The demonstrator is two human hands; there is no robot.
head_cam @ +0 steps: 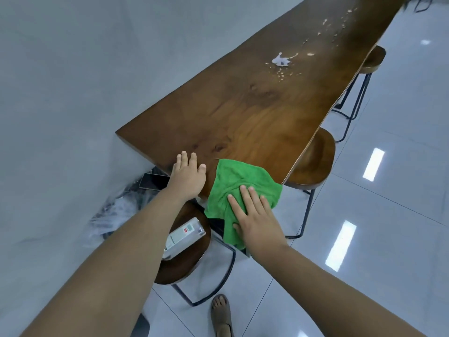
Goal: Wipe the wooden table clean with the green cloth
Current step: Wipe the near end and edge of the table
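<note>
Nearest, below the table's near end, a sandalled foot (221,310) stands on the tiles; just ahead of it a stool (187,271) is tucked under that end, with a white box (183,237) lying on its seat. The right hand (257,220) lies flat on the cloth (233,181), fingers straight and a little spread, pressing and not pinching; the cloth sits bunched at the table's near right corner, part on the wood and part hanging over the edge. The left hand (188,176) rests flat on the table (255,113) at its near end, left of the cloth, fingers straight and holding nothing. A phone (154,181) and a plastic bag (116,210) show below the table's left corner; a second stool (313,164) stands along its right side.

Farther up the table a white spill (281,60) lies with crumbs (325,23) scattered beyond it, well apart from the cloth. The wiping looks barely begun, with the cloth at the start of a stroke; next the right hand should press down and push the cloth along the wood to the spill, probably with a step forward, gathering the mess and not smearing it.
</note>
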